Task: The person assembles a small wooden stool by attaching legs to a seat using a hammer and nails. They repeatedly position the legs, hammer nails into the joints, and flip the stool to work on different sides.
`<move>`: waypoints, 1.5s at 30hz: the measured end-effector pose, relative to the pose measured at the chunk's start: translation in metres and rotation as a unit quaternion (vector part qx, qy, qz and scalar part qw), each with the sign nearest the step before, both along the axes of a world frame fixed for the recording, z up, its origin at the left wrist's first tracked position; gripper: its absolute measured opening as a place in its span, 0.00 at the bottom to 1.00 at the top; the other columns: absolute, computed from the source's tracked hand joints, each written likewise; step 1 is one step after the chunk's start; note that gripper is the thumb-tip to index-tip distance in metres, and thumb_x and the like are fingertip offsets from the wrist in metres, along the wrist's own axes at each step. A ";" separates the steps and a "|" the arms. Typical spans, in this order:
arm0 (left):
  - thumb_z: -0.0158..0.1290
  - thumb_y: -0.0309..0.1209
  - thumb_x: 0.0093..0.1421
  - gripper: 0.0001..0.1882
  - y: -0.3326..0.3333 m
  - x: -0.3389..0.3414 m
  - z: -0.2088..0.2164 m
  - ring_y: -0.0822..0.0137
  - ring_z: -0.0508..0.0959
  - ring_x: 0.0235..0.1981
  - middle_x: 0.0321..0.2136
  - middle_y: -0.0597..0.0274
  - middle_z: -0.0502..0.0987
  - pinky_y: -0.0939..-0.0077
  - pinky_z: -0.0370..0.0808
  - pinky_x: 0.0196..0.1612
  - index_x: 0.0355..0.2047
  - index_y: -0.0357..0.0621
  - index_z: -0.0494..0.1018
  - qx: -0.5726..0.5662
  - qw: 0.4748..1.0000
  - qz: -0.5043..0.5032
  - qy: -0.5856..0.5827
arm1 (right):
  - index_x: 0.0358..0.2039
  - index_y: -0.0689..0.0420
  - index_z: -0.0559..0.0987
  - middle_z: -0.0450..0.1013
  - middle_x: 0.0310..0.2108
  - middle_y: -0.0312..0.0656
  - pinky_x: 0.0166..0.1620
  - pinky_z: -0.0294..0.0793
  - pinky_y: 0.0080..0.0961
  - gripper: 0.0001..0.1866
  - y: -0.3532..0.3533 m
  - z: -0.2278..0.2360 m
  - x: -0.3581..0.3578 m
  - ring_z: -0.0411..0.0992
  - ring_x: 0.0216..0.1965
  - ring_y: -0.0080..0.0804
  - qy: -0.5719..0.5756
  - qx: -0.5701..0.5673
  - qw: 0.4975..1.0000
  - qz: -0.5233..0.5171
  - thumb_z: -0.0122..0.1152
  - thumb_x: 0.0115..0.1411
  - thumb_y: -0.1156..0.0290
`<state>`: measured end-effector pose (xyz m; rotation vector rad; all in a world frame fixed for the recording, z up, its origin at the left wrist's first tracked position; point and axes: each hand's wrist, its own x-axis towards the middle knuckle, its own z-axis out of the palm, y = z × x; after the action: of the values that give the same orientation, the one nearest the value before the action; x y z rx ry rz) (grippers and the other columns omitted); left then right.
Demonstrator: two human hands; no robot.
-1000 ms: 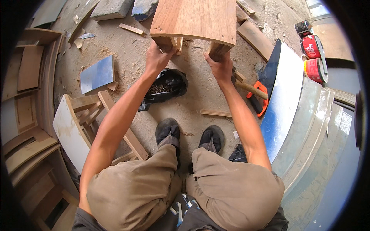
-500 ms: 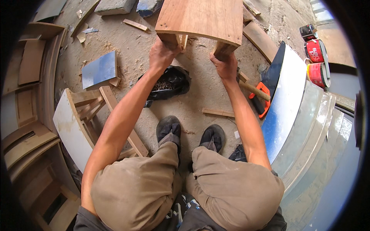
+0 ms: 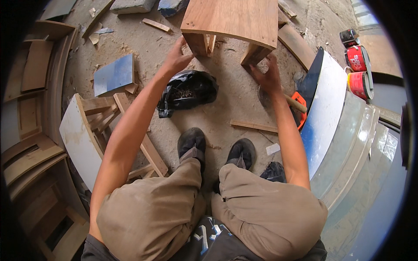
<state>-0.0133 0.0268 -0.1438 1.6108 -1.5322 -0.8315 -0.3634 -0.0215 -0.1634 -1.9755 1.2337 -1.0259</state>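
Observation:
In front of me stands a small wooden stool (image 3: 230, 19) with a flat reddish-brown top and short legs, cut off by the upper edge of the view. My left hand (image 3: 176, 57) is open beside its left leg (image 3: 197, 43), fingers spread and the fingertips close to the wood. At the right leg (image 3: 254, 54), my right hand (image 3: 268, 75) has its thumb and fingers apart around the outer side; whether it still touches is hard to see. Between my arms lies a black plastic bag (image 3: 191, 101) with many small nails or screws inside.
Right of my forearm are a wooden-handled hammer (image 3: 295, 103), an orange-handled saw (image 3: 303, 116) and a white-blue panel (image 3: 326, 108). Red cans (image 3: 358, 85) stand farther right. An unfinished wooden frame (image 3: 82, 135) and a blue board (image 3: 114, 75) lie left. Wood strips (image 3: 253, 126) are scattered about.
Both hands have loosened from the stool's legs, their fingers opening and drawing slightly outward. The stool remains in front of me, a little lower and to the right in view.

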 end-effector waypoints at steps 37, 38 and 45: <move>0.57 0.35 0.63 0.13 0.051 -0.010 0.024 0.54 0.83 0.40 0.38 0.48 0.83 0.62 0.77 0.46 0.43 0.40 0.81 0.121 0.960 -0.194 -0.160 | 0.45 0.58 0.76 0.72 0.41 0.48 0.47 0.70 0.43 0.22 0.168 0.024 -0.064 0.71 0.43 0.49 0.302 -0.011 0.913 0.276 0.71 0.51 0.64; 0.57 0.37 0.64 0.13 0.052 -0.011 0.024 0.52 0.82 0.38 0.36 0.49 0.83 0.62 0.76 0.44 0.39 0.40 0.82 0.154 0.951 -0.193 -0.184 | 0.45 0.58 0.76 0.72 0.41 0.48 0.47 0.70 0.43 0.21 0.169 0.026 -0.061 0.72 0.43 0.50 0.310 -0.003 0.913 0.266 0.70 0.52 0.66; 0.54 0.44 0.67 0.20 0.048 -0.015 0.036 0.63 0.81 0.36 0.37 0.55 0.83 0.65 0.76 0.44 0.45 0.39 0.80 0.203 0.955 -0.190 -0.100 | 0.44 0.60 0.78 0.73 0.39 0.50 0.46 0.71 0.43 0.16 0.119 0.063 0.020 0.73 0.42 0.52 0.182 -0.034 0.966 0.182 0.66 0.56 0.69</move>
<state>-0.0282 0.0744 -0.1074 1.7526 -1.9501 -1.2943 -0.3430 0.0977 -0.1005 -2.4059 0.9638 -0.5456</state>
